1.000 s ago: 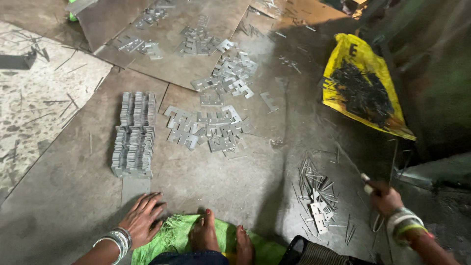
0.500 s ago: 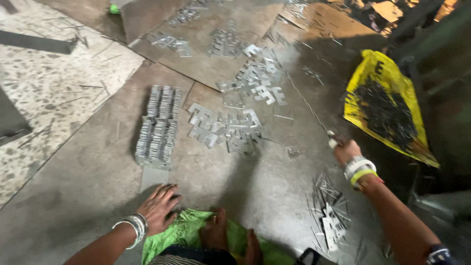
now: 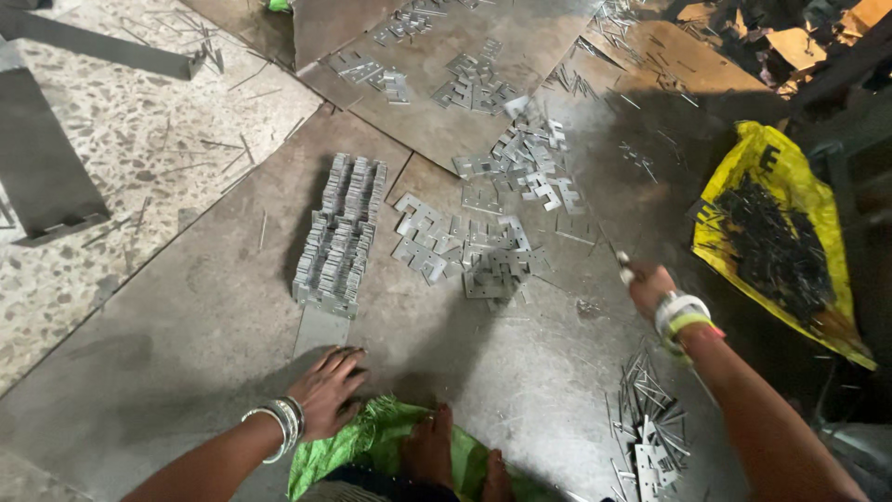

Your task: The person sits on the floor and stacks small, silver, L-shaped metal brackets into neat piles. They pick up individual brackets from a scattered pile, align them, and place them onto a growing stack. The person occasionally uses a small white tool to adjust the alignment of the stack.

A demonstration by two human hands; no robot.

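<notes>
While right hand (image 3: 649, 286) pinches thin metal strip (image 3: 621, 264) | strip points up-left | left hand (image 3: 327, 389) spread flat on floor

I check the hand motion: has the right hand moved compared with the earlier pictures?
Yes. The right hand moved from the strip pile forward, toward the yellow sack.

Bare sheet metal floor (image 3: 214, 325) lies open between the left hand (image 3: 325, 390) and the stacked rows of metal brackets (image 3: 339, 232) ahead. The right hand (image 3: 649, 286) sits in a clear strip, hemmed by loose scattered brackets (image 3: 474, 246) to its left, a yellow sack of dark strips (image 3: 776, 232) to its right, and thin metal strips (image 3: 646, 428) behind.
</notes>
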